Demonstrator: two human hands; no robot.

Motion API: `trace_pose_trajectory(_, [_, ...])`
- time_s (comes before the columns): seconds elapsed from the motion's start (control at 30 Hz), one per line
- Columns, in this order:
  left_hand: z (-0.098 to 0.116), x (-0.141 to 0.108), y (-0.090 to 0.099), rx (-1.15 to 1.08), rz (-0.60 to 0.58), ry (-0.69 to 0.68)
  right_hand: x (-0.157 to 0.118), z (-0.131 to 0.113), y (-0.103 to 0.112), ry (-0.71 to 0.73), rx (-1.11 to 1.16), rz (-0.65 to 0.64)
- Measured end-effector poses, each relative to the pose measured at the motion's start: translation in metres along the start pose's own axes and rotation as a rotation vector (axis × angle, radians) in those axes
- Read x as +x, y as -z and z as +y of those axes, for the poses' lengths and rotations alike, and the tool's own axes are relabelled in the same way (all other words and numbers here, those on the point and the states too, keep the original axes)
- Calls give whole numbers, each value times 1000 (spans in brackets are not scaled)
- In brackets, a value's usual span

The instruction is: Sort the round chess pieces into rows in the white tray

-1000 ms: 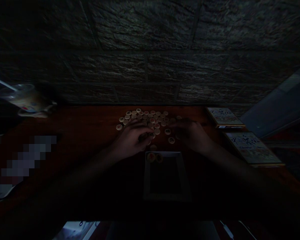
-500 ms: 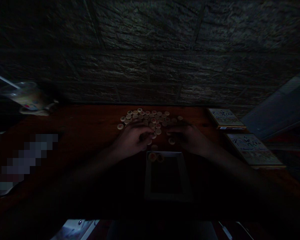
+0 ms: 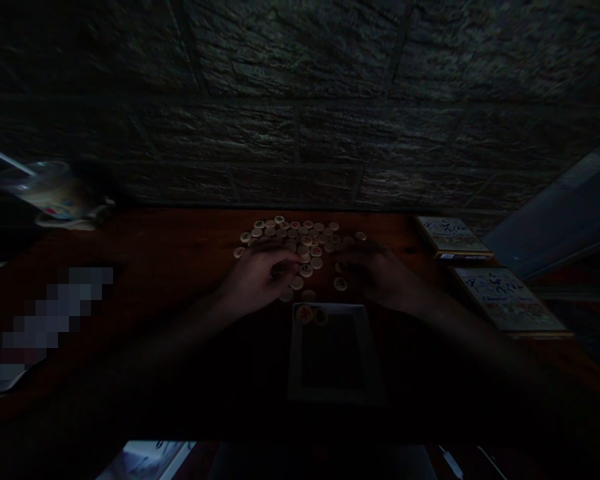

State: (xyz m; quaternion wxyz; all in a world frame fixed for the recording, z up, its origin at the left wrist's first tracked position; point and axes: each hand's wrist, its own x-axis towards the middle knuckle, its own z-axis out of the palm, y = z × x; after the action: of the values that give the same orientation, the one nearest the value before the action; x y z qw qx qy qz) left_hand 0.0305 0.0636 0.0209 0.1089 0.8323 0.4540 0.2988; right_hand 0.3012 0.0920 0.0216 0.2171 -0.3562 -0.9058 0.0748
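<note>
Round, pale Chinese chess pieces (image 3: pixel 316 263), some marked in red and some in dark characters, lie in a loose heap on the wooden table. My left hand (image 3: pixel 257 277) is at the heap's near left side, thumb and forefinger curled together. Whatever is between its fingertips is too dark to make out. Opposite it, my right hand (image 3: pixel 380 273) reaches in, its shadowed fingers bent beside a marked piece (image 3: pixel 340 284). Close in front of me stands a shallow open box (image 3: pixel 373 347), with two pieces (image 3: pixel 305 314) at its far left corner.
Two flat printed boxes (image 3: pixel 453 236) lie on the right of the table. A drink cup with a straw (image 3: pixel 55 193) stands at the far left. Behind the table rises a rough stone wall (image 3: pixel 300 133). A blurred-out pale patch (image 3: pixel 55 327) covers something at left.
My left hand has drawn slightly left, uncovering more of the pieces under its fingertips. A marked piece near my right hand has shifted slightly left and nearer.
</note>
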Motion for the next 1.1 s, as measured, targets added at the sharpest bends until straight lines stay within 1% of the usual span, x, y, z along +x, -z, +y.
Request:
trace_pose_trajectory(0.13, [0, -1, 2, 1, 12, 6, 0, 0, 0, -5, -20, -54])
trace_pose_trajectory(0.23, [2, -3, 2, -14, 9, 9, 0, 1, -3, -25, -44, -49])
trace_pose_trajectory(0.37, [5, -5, 3, -31, 23, 2, -1, 2, -4, -71, -22, 13])
trace_pose_trajectory(0.5, [12, -8, 5, -62, 31, -78, -2, -6, 1, -95, 79, 112])
trace_pose_trajectory(0.57, [16, -10, 6, -82, 22, -113, -3, -12, 5, -84, 133, 134])
trace_pose_trajectory(0.63, [19, -14, 8, -82, -9, -148, -5, -18, 8, -68, 168, 126])
trace_pose_trajectory(0.73, [21, -20, 12, -55, -106, -194, -8, -22, 10, -51, 211, 111])
trace_pose_trajectory(0.87, [23, -25, 16, -63, -180, -206, -12, -25, 8, -104, 325, 98])
trace_pose_trajectory(0.97, [29, -26, 16, -55, -225, -169, -13, -30, 9, -114, 434, 64])
trace_pose_trajectory(1.1, [42, -27, 13, -9, -268, -72, -12, -37, 12, -16, 508, 38])
